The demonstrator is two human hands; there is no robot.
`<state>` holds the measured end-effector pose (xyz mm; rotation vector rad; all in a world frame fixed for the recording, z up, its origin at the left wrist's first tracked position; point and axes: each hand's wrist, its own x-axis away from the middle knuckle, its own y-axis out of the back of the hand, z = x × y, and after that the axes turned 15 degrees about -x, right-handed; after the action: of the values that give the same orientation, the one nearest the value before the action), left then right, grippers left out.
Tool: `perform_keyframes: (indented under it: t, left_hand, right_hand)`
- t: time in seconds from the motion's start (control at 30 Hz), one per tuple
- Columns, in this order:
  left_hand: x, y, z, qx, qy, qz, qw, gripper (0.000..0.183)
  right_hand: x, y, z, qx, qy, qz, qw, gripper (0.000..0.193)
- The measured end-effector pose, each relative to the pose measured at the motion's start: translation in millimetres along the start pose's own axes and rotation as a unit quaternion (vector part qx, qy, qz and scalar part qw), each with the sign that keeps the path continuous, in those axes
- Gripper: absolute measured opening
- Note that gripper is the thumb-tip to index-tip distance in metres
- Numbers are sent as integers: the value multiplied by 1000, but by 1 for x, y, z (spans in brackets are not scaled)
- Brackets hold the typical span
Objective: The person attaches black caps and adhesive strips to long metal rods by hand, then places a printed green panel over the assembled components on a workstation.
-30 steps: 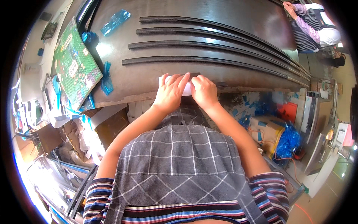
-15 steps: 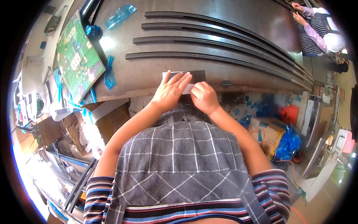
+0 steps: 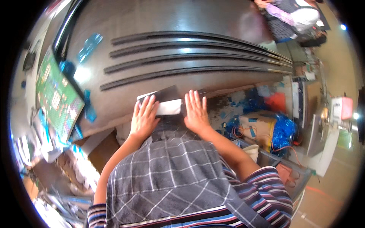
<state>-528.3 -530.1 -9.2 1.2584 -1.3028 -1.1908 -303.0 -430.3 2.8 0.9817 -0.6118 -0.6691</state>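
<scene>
My left hand (image 3: 143, 118) lies flat with its fingers apart, the fingertips on a dark flat piece (image 3: 166, 94) with a pale edge, at the table's near edge. A white sheet-like piece (image 3: 170, 107) lies between my hands; my left fingers touch its left end. To the right of it, my right hand (image 3: 196, 114) is stretched flat with spread fingers and nothing held. A thin dark edge shows just past its fingertips; what it belongs to is unclear. Whether my right hand touches the dark piece cannot be told.
Several long dark strips (image 3: 163, 74) lie across the metal table (image 3: 125, 19). On the left are a green patterned board (image 3: 59, 95) and blue plastic film (image 3: 90, 46). Below the table's right edge stand a carton (image 3: 256, 131) and a blue bag (image 3: 283, 131). A co-worker (image 3: 291, 17) is at far right.
My right hand has gone from a closed pinch to flat, spread fingers. The hands are farther apart and more of the white piece shows. The whole view has turned and shifted.
</scene>
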Motion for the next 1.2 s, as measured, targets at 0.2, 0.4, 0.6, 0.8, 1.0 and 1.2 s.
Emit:
perform_keyframes:
  t: [0.2,0.4,0.6,0.8,1.0,1.2]
  left_hand:
    - [-16,-1,14,-52,3,-96,994,46]
    - [-27,24,31,89,133,-290,944,17]
    - [-14,66,-3,784,370,-111,486,11]
    - [22,24,36,849,348,-56,393,28]
    - [10,24,99,713,407,-33,571,21]
    - [-5,20,123,701,434,-69,562,20]
  right_hand:
    - [3,13,1,-154,-9,-81,985,82]
    - [-13,0,41,-514,-50,-174,838,74]
    - [-41,-1,96,-850,-192,69,485,36]
    - [-63,-13,76,-769,-271,97,571,24]
    - [-101,-8,90,-655,-189,153,715,24]
    - [-128,-27,103,-707,-239,76,661,19]
